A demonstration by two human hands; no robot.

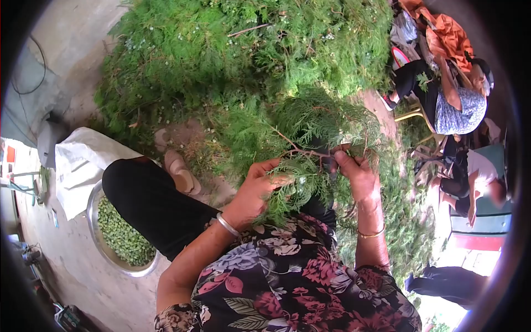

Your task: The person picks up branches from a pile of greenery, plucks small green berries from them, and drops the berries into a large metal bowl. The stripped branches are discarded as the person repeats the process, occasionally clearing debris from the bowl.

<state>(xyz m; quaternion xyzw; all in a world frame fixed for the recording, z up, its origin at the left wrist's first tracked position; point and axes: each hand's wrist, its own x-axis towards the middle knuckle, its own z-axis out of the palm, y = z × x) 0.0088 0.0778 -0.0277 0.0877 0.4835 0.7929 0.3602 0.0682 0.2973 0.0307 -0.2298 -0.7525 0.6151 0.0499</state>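
An evergreen branch (303, 150) with flat, feathery green sprays and a brown forked stem lies across my lap, between my hands. My right hand (355, 172) is closed round its woody stem, thumb on top. My left hand (259, 188), with a silver bangle at the wrist, is closed with its fingertips on a leafy spray of the same branch. Small pale cones (301, 180) show among the leaves beside these fingers. Foliage partly hides the fingertips of my left hand.
A big heap of cut evergreen branches (238, 50) rises in front. To the left, a metal basin (135, 272) holds many small green cones (124, 232), beside a white sack (91, 160). Two seated people (462, 108) are at the right, near an orange cloth (448, 36).
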